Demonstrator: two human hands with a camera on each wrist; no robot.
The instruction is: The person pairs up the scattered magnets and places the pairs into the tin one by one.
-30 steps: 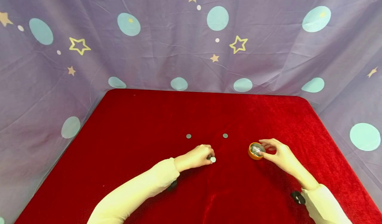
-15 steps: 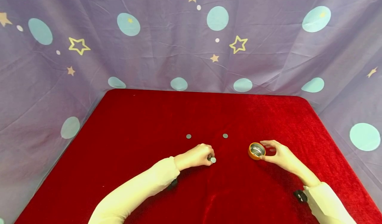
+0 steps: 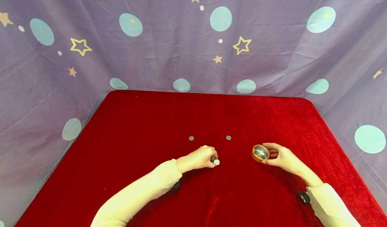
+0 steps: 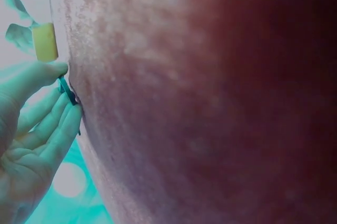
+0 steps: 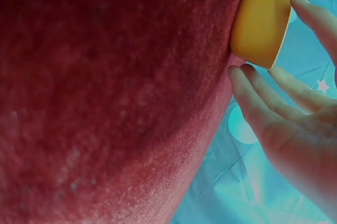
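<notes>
My left hand (image 3: 198, 159) pinches a small, flat, round coin (image 3: 216, 162) between thumb and fingers, low over the red cloth. In the left wrist view the coin (image 4: 67, 90) appears as a thin dark edge at the fingertips. To the right stands a small round cup (image 3: 257, 158), orange outside and shiny metal inside, upright on the cloth. My right hand (image 3: 284, 158) holds it from its right side, thumb at the near rim and fingers at the far side. In the right wrist view the cup (image 5: 260, 27) sits between thumb and fingers.
Two more grey coins lie on the cloth beyond the hands, a left coin (image 3: 191, 138) and a right coin (image 3: 228, 138). The red cloth (image 3: 151, 126) covers the table. A purple curtain (image 3: 169, 52) with stars and dots surrounds its back and sides.
My right hand's thumb has shifted from over the cup's rim to its near side, and more of the shiny inside shows. The left hand and its coin have barely moved.
</notes>
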